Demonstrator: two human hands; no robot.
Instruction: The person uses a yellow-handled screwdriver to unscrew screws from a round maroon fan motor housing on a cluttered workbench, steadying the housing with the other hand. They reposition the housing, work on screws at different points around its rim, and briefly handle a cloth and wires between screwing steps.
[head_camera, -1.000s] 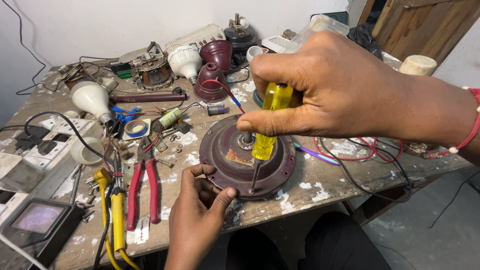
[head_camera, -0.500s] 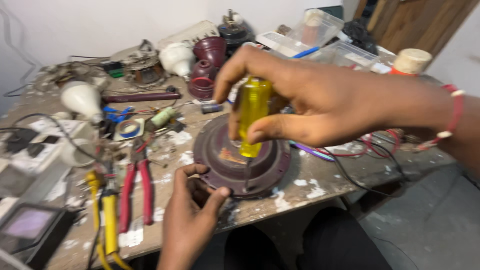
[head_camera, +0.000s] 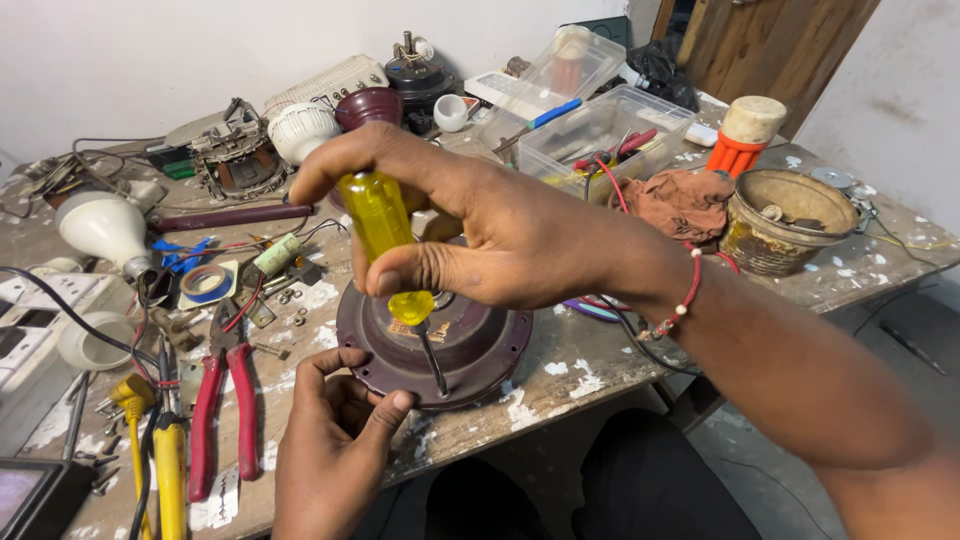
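Since a second ago your view has swung right, bringing the bench's right end into sight, while the work itself stays put: your left hand (head_camera: 330, 450) still steadies the near rim of the round maroon motor cover (head_camera: 435, 345) at the table's front edge, fingers curled and thumb pressed against it. Your right hand (head_camera: 500, 235) still has its fingers clamped around the yellow-handled screwdriver (head_camera: 385, 235), but the shaft now leans with its tip near the cover's front rim, so the driving seems to carry on at that spot. A small orange label sits on the cover beside the handle's end. Further right, clear plastic boxes (head_camera: 600, 125) hold tools, then an orange bottle with a cream cap (head_camera: 745, 135) and a rusty tin (head_camera: 790, 220).
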